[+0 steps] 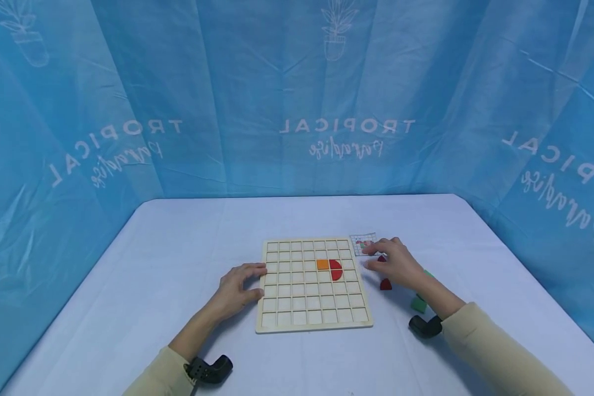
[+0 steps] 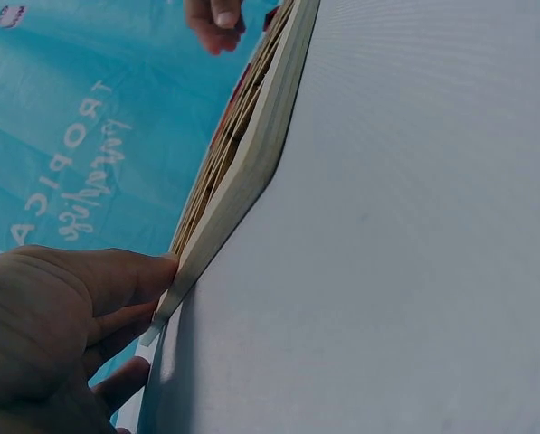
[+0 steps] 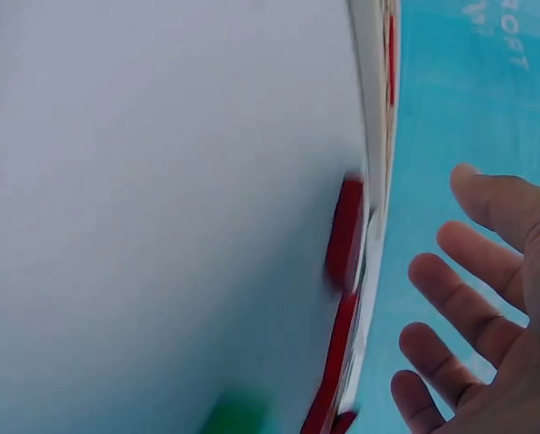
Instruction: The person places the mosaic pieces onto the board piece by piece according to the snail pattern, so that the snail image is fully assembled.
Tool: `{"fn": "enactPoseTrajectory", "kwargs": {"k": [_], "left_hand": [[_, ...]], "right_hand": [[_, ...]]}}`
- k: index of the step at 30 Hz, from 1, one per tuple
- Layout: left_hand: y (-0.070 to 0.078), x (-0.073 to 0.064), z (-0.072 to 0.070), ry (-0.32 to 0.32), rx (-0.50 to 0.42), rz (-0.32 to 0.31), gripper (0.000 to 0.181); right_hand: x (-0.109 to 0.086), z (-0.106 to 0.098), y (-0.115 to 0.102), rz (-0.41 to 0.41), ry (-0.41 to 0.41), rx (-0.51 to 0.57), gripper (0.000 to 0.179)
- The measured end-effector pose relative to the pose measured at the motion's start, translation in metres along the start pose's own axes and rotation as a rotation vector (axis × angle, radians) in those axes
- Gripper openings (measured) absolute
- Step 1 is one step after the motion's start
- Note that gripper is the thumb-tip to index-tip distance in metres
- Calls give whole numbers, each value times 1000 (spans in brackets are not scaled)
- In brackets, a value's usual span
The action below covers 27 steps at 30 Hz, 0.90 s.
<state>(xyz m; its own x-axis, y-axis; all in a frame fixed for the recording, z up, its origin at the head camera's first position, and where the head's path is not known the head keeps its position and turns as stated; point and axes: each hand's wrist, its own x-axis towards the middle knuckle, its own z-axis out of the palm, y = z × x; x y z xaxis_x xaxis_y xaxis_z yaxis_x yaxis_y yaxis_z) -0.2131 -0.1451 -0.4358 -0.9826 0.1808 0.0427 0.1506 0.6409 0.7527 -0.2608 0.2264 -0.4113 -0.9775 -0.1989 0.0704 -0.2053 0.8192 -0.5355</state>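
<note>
My left hand (image 1: 234, 290), fingers spread, touches the left edge of the grid board (image 1: 314, 330); one hard nudge could skew it | Red pieces (image 1: 386, 285) lie right of it | My right hand (image 1: 397, 265), spread, empty, hovers by the printed card (image 1: 358, 245); a low sweep might scatter both.

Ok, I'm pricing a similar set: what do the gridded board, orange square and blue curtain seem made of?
Gridded board: probably wood or plywood, matte; pale tan, layered-looking edge.
Orange square: painted wood or plastic, uncertain; matte-looking, even colour.
Blue curtain: likely thin synthetic fabric or plastic, slightly shiny; creases and bright streaks.
</note>
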Motion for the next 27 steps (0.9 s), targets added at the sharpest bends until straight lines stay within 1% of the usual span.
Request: {"fn": "enactPoseTrajectory", "kwargs": {"k": [6, 13, 18, 27], "left_hand": [[-1, 0, -1, 6, 8, 10, 45], [-2, -1, 0, 0, 2, 10, 44], [-1, -1, 1, 4, 2, 7, 44], [0, 0, 1, 4, 2, -1, 44]], "right_hand": [[-11, -15, 26, 52, 13, 3, 34], [-18, -25, 44, 128, 10, -43, 42], [-18, -29, 51, 131, 14, -69, 41], [-12, -30, 62, 112, -17, -106, 44]]}}
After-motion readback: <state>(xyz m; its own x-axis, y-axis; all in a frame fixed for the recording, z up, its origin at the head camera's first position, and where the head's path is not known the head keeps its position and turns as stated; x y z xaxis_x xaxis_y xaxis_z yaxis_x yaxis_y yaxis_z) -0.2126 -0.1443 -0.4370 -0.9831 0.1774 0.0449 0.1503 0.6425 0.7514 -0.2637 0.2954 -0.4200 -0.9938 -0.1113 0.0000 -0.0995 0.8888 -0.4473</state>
